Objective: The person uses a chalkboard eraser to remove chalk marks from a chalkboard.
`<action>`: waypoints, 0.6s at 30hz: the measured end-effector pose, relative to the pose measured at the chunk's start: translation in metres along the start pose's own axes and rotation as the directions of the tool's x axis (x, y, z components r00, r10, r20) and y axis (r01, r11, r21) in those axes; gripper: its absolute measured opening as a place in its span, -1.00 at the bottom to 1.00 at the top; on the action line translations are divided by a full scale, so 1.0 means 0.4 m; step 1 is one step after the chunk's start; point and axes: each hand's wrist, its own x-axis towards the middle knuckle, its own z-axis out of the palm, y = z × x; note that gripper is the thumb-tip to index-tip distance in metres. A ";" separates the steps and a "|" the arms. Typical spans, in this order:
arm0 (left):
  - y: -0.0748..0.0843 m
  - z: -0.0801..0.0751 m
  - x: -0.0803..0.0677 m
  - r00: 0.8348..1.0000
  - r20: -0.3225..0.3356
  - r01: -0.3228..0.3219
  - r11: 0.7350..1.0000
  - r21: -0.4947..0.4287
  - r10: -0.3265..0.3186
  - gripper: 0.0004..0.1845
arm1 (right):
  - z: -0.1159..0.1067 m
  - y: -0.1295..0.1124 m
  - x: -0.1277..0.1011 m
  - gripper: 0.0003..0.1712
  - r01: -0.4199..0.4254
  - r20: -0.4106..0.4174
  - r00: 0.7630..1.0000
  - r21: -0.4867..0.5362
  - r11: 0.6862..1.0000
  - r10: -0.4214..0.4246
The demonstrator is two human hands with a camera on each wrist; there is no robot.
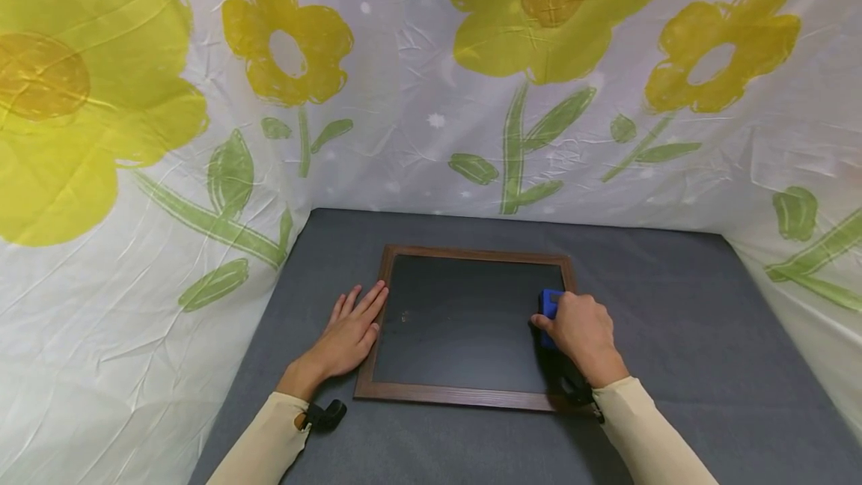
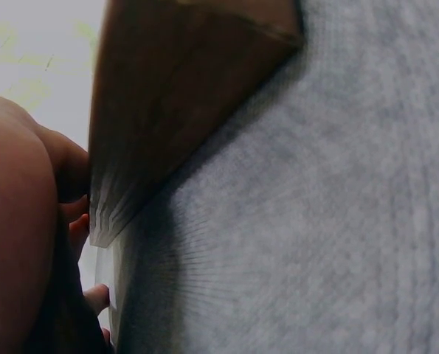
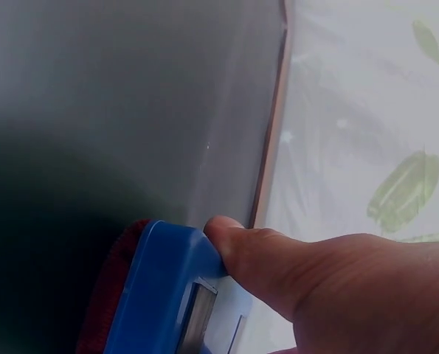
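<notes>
A small chalkboard (image 1: 465, 328) with a brown wooden frame lies flat on the grey cloth. My right hand (image 1: 584, 331) grips a blue board eraser (image 1: 551, 305) near the board's right side. In the right wrist view the thumb lies along the blue eraser (image 3: 164, 273), whose dark red felt (image 3: 112, 295) faces the board. My left hand (image 1: 346, 335) rests with extended fingers on the left edge of the frame. The left wrist view shows part of that hand (image 2: 16, 199) beside the wooden frame (image 2: 153, 96).
The grey cloth (image 1: 680, 335) covers the table around the board. A white curtain with yellow flowers (image 1: 404, 81) hangs behind and at both sides. Black wrist cameras sit on both wrists, the left camera (image 1: 326, 415) just above the cloth.
</notes>
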 end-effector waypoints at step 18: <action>0.001 -0.001 0.002 1.000 -0.014 -0.016 1.000 -0.004 0.016 -0.31 | 0.035 -0.102 0.003 -0.24 0.075 -0.030 0.997 -0.028 0.997 -0.076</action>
